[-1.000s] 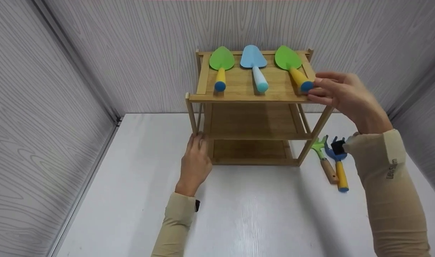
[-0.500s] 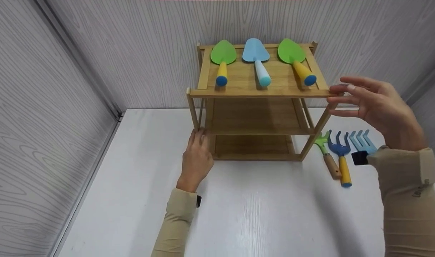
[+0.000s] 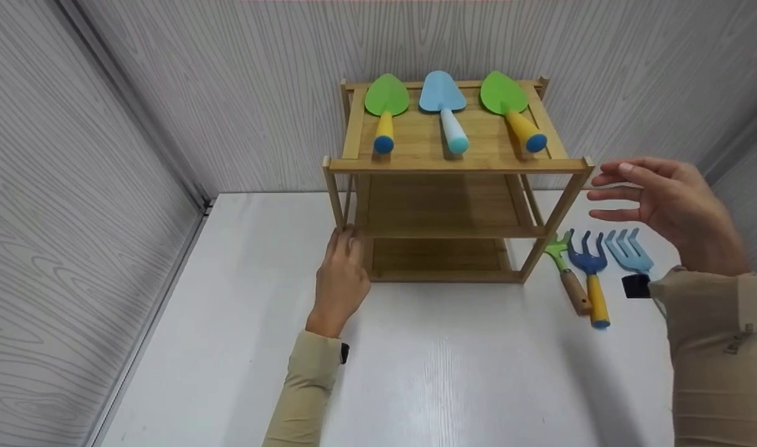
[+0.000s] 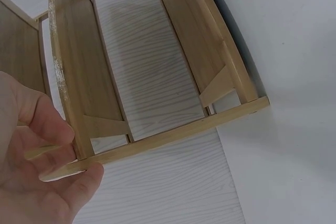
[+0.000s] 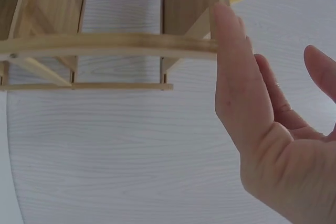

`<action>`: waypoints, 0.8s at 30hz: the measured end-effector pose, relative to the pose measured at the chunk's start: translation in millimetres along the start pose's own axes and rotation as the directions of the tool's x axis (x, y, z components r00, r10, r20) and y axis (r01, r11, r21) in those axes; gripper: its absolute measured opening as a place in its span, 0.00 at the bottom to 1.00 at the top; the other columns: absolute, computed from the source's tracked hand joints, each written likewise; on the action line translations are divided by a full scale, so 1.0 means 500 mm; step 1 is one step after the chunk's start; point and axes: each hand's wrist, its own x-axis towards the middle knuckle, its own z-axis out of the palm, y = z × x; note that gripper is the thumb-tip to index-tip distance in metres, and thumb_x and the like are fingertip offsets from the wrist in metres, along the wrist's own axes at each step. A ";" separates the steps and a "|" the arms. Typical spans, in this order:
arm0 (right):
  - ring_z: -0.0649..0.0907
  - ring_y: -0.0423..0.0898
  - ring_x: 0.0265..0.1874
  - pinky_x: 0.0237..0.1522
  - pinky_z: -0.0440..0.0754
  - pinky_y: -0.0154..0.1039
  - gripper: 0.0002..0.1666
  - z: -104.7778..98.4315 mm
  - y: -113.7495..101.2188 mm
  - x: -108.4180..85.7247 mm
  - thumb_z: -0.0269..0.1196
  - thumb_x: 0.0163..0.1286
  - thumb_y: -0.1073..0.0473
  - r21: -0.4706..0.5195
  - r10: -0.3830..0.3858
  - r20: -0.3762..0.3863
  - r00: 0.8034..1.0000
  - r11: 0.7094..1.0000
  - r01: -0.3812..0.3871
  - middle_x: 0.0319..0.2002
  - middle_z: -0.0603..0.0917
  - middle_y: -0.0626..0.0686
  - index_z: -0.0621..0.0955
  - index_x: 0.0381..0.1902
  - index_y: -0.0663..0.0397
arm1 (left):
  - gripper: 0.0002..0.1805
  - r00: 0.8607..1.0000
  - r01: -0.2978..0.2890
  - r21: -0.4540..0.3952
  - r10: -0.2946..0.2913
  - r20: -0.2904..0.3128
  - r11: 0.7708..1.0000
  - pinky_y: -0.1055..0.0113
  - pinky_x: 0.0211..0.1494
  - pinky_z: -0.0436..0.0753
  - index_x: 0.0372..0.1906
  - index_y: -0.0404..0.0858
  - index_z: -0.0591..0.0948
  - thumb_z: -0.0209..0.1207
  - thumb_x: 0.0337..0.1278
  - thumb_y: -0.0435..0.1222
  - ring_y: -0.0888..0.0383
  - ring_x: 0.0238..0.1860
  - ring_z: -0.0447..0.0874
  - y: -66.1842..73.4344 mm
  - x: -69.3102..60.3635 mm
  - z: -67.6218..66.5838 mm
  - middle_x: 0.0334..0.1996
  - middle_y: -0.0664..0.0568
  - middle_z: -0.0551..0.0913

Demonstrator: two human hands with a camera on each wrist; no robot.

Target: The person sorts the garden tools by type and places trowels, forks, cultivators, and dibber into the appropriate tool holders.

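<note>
A three-tier wooden shelf stands in the middle against the back wall. On its top tier lie a green trowel at left, a light blue trowel in the middle, and another green trowel at right, handles toward the front. My left hand grips the shelf's front left post, its thumb and fingers around the wood in the left wrist view. My right hand, fingers spread and holding nothing, is beside the top front right corner. In the right wrist view, the right hand's fingers partly cover that corner.
Right of the shelf, on the white table, lie a green hand fork with a wooden handle, a blue hand fork with a yellow handle, and a light blue rake, partly hidden by the right sleeve. Wood-grain walls enclose the table.
My right hand has moved away from the right green trowel's handle, rightward and down past the shelf corner. The light blue rake has come into view. My left hand stays on the post.
</note>
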 end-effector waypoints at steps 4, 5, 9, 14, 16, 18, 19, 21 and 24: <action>0.89 0.50 0.40 0.38 0.89 0.47 0.12 -0.016 0.008 0.001 0.55 0.79 0.62 -0.027 0.052 -0.062 0.997 0.998 -0.054 0.43 0.86 0.57 0.85 0.49 0.59 | 0.25 1.000 0.003 0.000 -0.003 0.001 1.000 0.47 0.55 0.83 0.60 0.21 0.75 0.56 0.53 0.16 0.29 0.66 0.69 0.000 0.002 -0.001 0.62 0.30 0.73; 0.89 0.51 0.40 0.38 0.89 0.47 0.12 -0.022 0.012 0.001 0.55 0.79 0.61 -0.018 0.069 -0.064 0.996 0.997 -0.070 0.43 0.87 0.57 0.85 0.49 0.58 | 0.25 1.000 0.003 0.000 -0.003 0.000 1.000 0.47 0.54 0.83 0.60 0.21 0.75 0.56 0.53 0.16 0.29 0.66 0.69 -0.001 0.001 0.000 0.62 0.30 0.73; 0.89 0.50 0.42 0.39 0.89 0.46 0.13 -0.046 0.033 0.001 0.54 0.80 0.60 0.007 0.130 -0.061 0.990 0.991 -0.130 0.44 0.88 0.56 0.85 0.49 0.55 | 0.26 1.000 0.003 0.005 -0.003 0.004 1.000 0.47 0.54 0.84 0.61 0.23 0.75 0.56 0.54 0.16 0.30 0.66 0.70 0.001 0.001 -0.001 0.62 0.31 0.74; 0.89 0.50 0.43 0.40 0.89 0.45 0.14 -0.075 0.055 -0.004 0.52 0.82 0.60 0.009 0.210 -0.035 0.977 0.978 -0.210 0.45 0.88 0.54 0.85 0.50 0.49 | 0.26 1.000 0.007 0.001 -0.007 0.018 1.000 0.48 0.54 0.84 0.62 0.23 0.75 0.56 0.54 0.17 0.30 0.66 0.69 0.006 0.000 -0.003 0.62 0.31 0.74; 0.89 0.49 0.44 0.41 0.88 0.45 0.14 -0.082 0.060 -0.005 0.51 0.82 0.59 -0.008 0.239 -0.028 0.971 0.971 -0.240 0.46 0.89 0.52 0.85 0.50 0.46 | 0.26 1.000 0.013 0.002 -0.013 0.019 1.000 0.48 0.53 0.84 0.61 0.22 0.75 0.56 0.54 0.16 0.30 0.66 0.69 0.005 0.000 -0.005 0.61 0.31 0.74; 0.89 0.48 0.45 0.41 0.88 0.45 0.15 -0.088 0.065 -0.006 0.51 0.82 0.60 -0.014 0.259 -0.022 0.966 0.966 -0.260 0.46 0.89 0.52 0.85 0.50 0.46 | 0.25 1.000 0.018 0.003 -0.018 0.015 1.000 0.47 0.53 0.84 0.60 0.22 0.75 0.55 0.54 0.16 0.30 0.66 0.69 0.004 0.001 -0.005 0.61 0.31 0.74; 0.89 0.48 0.45 0.41 0.88 0.45 0.15 -0.091 0.067 -0.007 0.51 0.82 0.60 -0.019 0.268 -0.021 0.963 0.963 -0.268 0.46 0.89 0.52 0.85 0.50 0.45 | 0.24 1.000 0.019 0.002 -0.019 0.010 1.000 0.46 0.52 0.85 0.60 0.22 0.75 0.54 0.54 0.16 0.30 0.66 0.70 0.003 0.002 -0.006 0.61 0.31 0.74; 0.89 0.48 0.45 0.41 0.88 0.45 0.16 -0.097 0.071 -0.009 0.50 0.82 0.61 -0.025 0.285 -0.025 0.958 0.958 -0.286 0.46 0.89 0.51 0.85 0.50 0.44 | 0.24 1.000 0.014 -0.001 -0.014 0.001 1.000 0.46 0.50 0.85 0.59 0.21 0.76 0.53 0.54 0.16 0.29 0.65 0.70 0.003 0.003 -0.006 0.61 0.31 0.75; 0.89 0.49 0.44 0.41 0.88 0.46 0.15 -0.105 0.079 -0.011 0.50 0.82 0.61 -0.018 0.318 -0.037 0.947 0.948 -0.319 0.45 0.89 0.50 0.85 0.49 0.44 | 0.23 1.000 0.007 -0.002 -0.007 -0.007 1.000 0.46 0.49 0.86 0.58 0.21 0.76 0.52 0.54 0.16 0.29 0.65 0.71 0.002 0.003 -0.006 0.61 0.31 0.75</action>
